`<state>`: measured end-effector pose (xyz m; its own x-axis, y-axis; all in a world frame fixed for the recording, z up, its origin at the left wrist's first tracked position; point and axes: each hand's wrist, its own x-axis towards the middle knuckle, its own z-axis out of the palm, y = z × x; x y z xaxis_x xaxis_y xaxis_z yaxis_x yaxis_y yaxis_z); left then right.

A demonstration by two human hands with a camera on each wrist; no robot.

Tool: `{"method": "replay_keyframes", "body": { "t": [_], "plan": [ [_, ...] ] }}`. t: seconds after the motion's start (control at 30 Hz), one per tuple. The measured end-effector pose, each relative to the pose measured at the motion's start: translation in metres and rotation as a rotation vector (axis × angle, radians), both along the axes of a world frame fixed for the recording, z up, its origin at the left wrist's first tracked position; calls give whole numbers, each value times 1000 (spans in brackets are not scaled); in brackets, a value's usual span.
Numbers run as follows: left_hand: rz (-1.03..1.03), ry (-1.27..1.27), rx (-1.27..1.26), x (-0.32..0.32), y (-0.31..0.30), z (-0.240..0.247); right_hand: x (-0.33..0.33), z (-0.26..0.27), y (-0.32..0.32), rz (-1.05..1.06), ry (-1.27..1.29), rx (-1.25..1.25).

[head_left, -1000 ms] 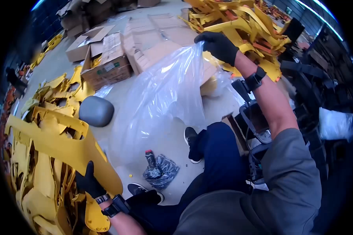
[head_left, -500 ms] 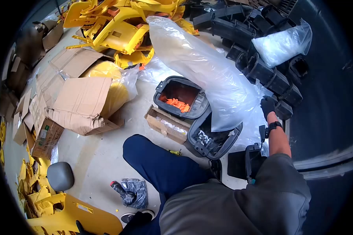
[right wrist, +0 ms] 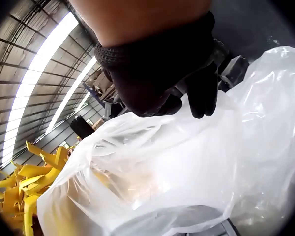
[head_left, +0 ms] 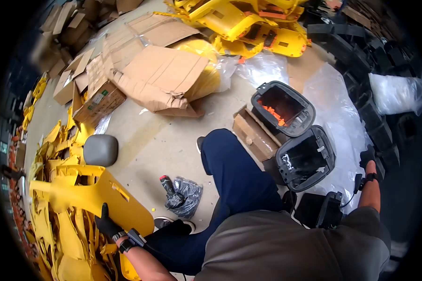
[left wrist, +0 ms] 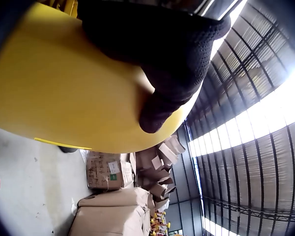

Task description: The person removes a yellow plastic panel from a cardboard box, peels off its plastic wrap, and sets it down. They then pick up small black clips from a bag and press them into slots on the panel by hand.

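Note:
My gloved left hand (head_left: 107, 224) holds a large curved yellow plastic panel (head_left: 124, 199) by its edge, beside the pile at left. In the left wrist view the thumb lies along the panel's smooth face (left wrist: 69, 93), while the other fingers are largely hidden. At far right, my gloved right hand (head_left: 368, 158) hangs over the edge of a big clear plastic bag (head_left: 340, 122). The right wrist view has its thumb and fingers apart, pointing down right at the film (right wrist: 187, 152). The bag lies spread out beside two dark grey bins.
One bin (head_left: 309, 124) has orange pieces inside; the other bin (head_left: 330, 145) stands nearer. A narrow cardboard box (head_left: 255, 136) sits alongside. On the floor lie a black tool with a red end (head_left: 168, 185), a dark plastic bag (head_left: 190, 196) and a grey rounded part (head_left: 101, 150). Yellow parts (head_left: 248, 23) are heaped behind.
The clear bag was held up in front, swung across to the right over the bins, and now lies down beside them. My right hand moved right and down with it. The left hand kept the panel.

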<state>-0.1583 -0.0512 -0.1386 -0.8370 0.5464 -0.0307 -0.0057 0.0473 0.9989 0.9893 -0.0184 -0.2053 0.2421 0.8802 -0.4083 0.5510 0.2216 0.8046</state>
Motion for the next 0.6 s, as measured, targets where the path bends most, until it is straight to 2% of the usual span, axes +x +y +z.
{"method": "replay_keyframes", "body": {
  "t": [0.1, 0.13, 0.2, 0.27, 0.33, 0.37, 0.4, 0.43, 0.47, 0.53, 0.57, 0.6],
  "plan": [
    [84, 149, 48, -1, -2, 0, 9, 42, 56, -232, 444, 554],
    [130, 206, -18, -5, -4, -3, 4, 58, 89, -218, 531, 656],
    [134, 330, 14, -1, -6, 2, -34, 90, 155, -112, 670, 768],
    [91, 316, 3, 3, -4, 11, -92, 106, 223, 112, 870, 784],
    [94, 417, -23, 9, -2, 10, -215, 113, 279, 343, 1133, 668],
    [91, 453, -64, 6, -1, 0, -339, 136, 279, 169, 1442, 628],
    [82, 489, -108, 5, 0, -9, -446, 156, 274, 68, 1616, 522],
    [105, 675, -100, 18, 6, 0, -506, 149, 287, 226, 1722, 324],
    [84, 744, -130, 28, 9, 9, -579, 150, 282, 199, 1878, 112],
    [33, 687, -118, 37, 17, 3, -709, 150, 256, 285, 2010, -188],
    [28, 716, -94, 44, 21, 3, -762, 150, 244, 502, 1986, -257],
    [24, 745, -73, 53, 24, 5, -809, 152, 230, 490, 2072, -391]
  ]
}}
